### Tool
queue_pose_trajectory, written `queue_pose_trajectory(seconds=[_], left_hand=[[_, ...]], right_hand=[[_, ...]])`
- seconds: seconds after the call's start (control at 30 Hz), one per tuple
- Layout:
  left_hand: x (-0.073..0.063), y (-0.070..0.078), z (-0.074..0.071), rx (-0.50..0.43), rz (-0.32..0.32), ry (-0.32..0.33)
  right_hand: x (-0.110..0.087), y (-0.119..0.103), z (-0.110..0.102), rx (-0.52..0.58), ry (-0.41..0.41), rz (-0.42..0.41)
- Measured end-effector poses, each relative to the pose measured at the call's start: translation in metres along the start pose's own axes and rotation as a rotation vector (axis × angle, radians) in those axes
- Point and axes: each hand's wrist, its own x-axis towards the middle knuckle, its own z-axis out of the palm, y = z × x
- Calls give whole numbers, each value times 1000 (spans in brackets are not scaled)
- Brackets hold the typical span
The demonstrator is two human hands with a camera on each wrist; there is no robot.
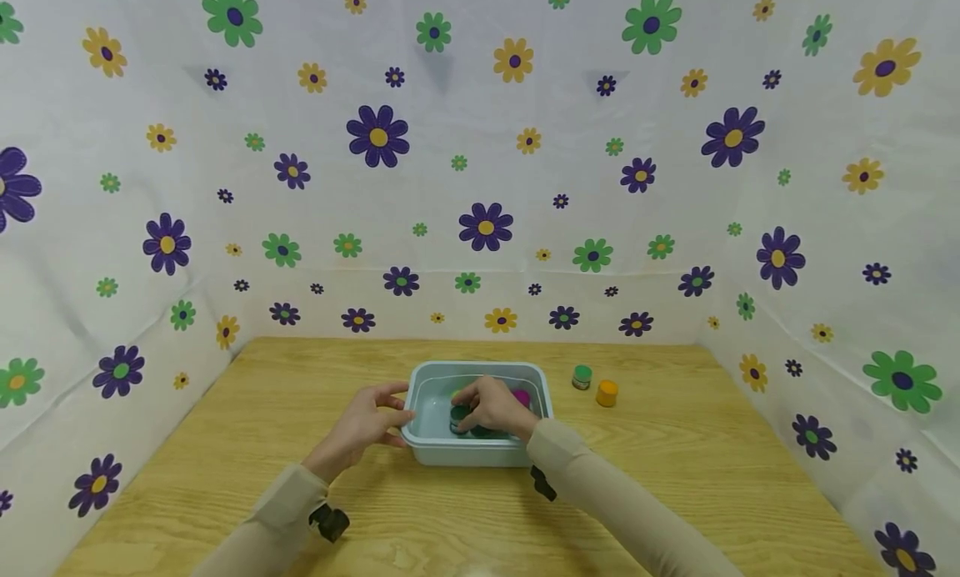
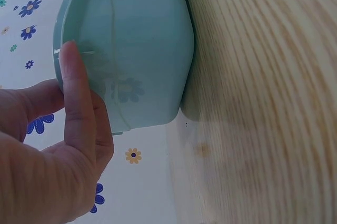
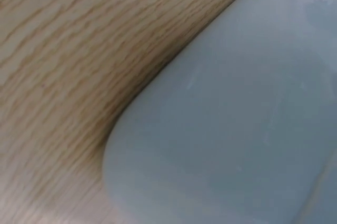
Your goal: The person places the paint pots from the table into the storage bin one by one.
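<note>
A pale blue plastic basin (image 1: 480, 458) sits on the table. At its left end my left hand (image 1: 362, 427) grips the rim; in the left wrist view, the fingers of the left hand (image 2: 79, 140) lie along the outside wall and over the rim of the basin (image 2: 147, 50). My right hand (image 1: 495, 406) reaches down into the basin, thumb and fingers around a small jar with a dark green lid (image 1: 459, 418). A magenta-topped piece (image 1: 522, 397) lies right of that hand, inside. The right wrist view shows only the basin's outer wall (image 3: 221, 119), the hand itself out of sight.
Right of the basin, a small green-lidded jar (image 1: 582, 377) and an orange-lidded jar (image 1: 607, 393) stand on the wooden table (image 1: 660, 477). A flower-patterned white sheet (image 1: 420, 193) hangs behind the table and along both sides.
</note>
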Motion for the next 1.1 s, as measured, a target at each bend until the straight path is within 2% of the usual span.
queue_pose_trajectory(seconds=[0.37,0.63,0.93,1.1], left_hand=[[-2,1,2,33,-11,25],[-3,0,2,25,-3,16],[-1,-4,3,-11,10,6],[1,-6,3,-32,13,18]], right_hand=[[-9,7,-15,90,13,-17],[-18,7,-36,165,-17,21],[-25,21,-57,269,-88,-19],[-29,26,-71,332,-89,-68]])
